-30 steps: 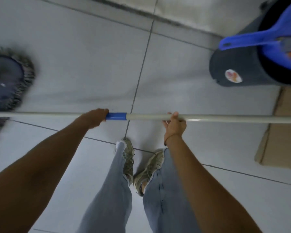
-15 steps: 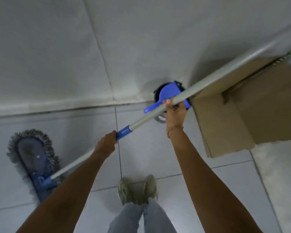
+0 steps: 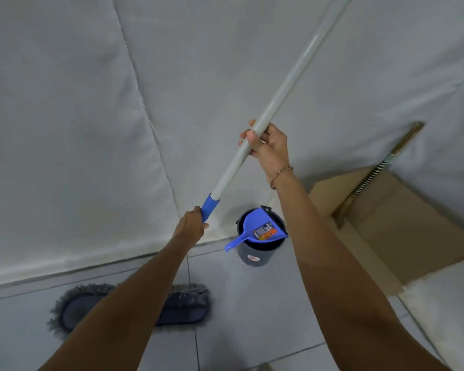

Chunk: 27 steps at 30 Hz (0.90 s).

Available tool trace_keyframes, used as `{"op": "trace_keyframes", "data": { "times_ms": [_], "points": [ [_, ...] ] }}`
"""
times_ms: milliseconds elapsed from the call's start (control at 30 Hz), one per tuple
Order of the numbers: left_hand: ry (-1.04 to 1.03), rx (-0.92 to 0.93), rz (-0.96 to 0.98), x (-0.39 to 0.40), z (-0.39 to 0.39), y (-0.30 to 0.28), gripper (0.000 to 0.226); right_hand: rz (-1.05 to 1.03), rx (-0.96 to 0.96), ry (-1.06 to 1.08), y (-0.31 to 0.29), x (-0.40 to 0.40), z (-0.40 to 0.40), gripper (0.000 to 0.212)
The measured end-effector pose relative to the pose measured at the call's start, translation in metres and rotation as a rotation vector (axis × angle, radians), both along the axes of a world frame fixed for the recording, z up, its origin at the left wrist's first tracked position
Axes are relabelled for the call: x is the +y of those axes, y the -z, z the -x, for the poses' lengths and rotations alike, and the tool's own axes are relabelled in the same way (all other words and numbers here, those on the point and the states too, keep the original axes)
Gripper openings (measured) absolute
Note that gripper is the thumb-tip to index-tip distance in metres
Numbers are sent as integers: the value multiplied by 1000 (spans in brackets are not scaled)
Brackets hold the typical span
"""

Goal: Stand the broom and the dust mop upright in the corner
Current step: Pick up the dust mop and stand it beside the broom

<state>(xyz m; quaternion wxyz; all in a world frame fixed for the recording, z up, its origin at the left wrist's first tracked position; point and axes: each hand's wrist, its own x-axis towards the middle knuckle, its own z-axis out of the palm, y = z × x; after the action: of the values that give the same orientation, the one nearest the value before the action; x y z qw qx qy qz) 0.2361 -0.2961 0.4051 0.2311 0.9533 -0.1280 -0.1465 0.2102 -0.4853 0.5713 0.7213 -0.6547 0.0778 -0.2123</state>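
The dust mop has a long white pole [image 3: 284,84] with a blue collar and a dark blue fringed head [image 3: 182,307] that rests flat on the tiled floor near the wall. My left hand [image 3: 190,226] grips the pole just below the blue collar. My right hand [image 3: 265,144] holds the pole higher up. The pole leans steeply up and to the right, toward the wall. The broom's handle [image 3: 370,180], brown with a black-and-white striped band, leans against the wall at the right, behind a cardboard box; its bristles are hidden.
A dark bucket [image 3: 260,253] with a blue dustpan [image 3: 263,230] in it stands by the wall, right of the mop head. An open cardboard box [image 3: 402,231] sits at the right. White padded panels [image 3: 78,129] cover the wall. A pale rug [image 3: 445,303] lies at the lower right.
The pole has swung from level to steeply raised. The mop head has turned to lie flat in front of me near the wall. Both hands kept their hold.
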Motion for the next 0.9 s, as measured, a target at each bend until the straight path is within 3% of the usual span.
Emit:
{"op": "trace_keyframes", "data": {
  "times_ms": [367, 500, 700, 900],
  "points": [
    [167, 202, 218, -131, 49, -37, 38, 174, -60, 13, -53, -91, 47, 26],
    [150, 232, 314, -207, 88, -36, 27, 232, -32, -2, -54, -160, 78, 28],
    [146, 229, 347, -315, 143, -31, 19, 339, 59, 24, -32, -254, 116, 28],
    [119, 216, 356, -407, 170, -24, 39, 380, 150, 94, -2, -324, 135, 29]
  ]
}}
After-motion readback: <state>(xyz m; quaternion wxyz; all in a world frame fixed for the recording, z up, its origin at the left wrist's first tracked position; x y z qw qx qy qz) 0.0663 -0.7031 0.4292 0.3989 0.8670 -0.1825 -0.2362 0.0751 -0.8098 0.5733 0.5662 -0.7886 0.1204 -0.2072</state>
